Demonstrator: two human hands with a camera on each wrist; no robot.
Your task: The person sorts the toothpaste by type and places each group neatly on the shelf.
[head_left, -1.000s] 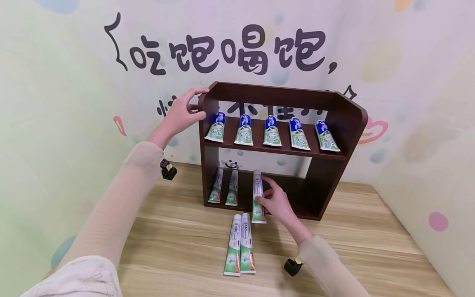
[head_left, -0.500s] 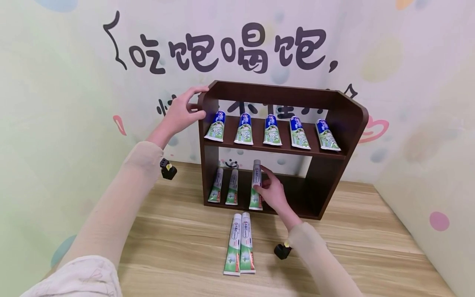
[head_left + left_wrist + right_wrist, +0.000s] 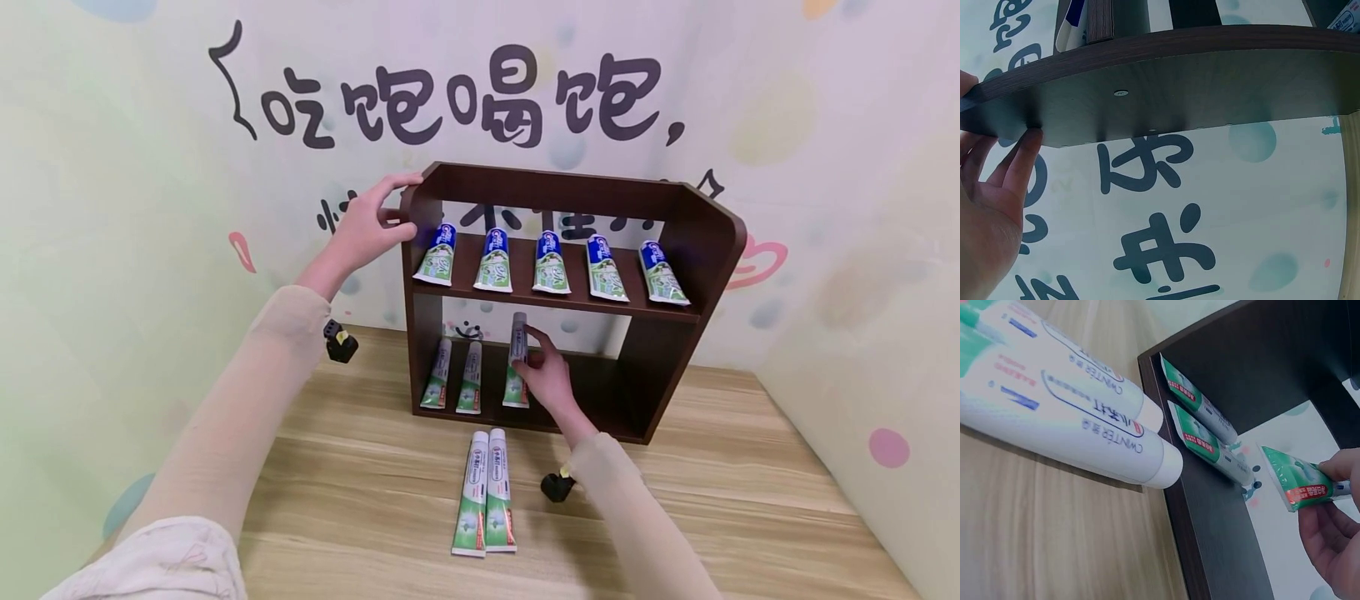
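Observation:
My right hand (image 3: 549, 379) grips a white and green toothpaste tube (image 3: 517, 379) inside the lower level of a dark brown shelf (image 3: 555, 193). In the right wrist view this held tube (image 3: 1300, 481) tilts, its flat green end clear of the shelf board. To its left, two matching tubes (image 3: 469, 379) lean on the lower level. My left hand (image 3: 367, 223) holds the upper corner of the shelf's left side panel; in the left wrist view its fingers (image 3: 1019, 165) press one face of that panel (image 3: 1166, 94). Two more white and green tubes (image 3: 480, 496) lie side by side on the table.
Several blue and green toothpaste tubes (image 3: 552, 265) stand in a row on the upper level. The shelf stands on a wood-grain table (image 3: 360, 483) before a printed wall (image 3: 750, 100). Black devices (image 3: 341, 343) sit at both wrists.
My right hand has moved the tube away from me, up and back from the shelf's front edge into the lower level. The left hand keeps its hold on the side panel.

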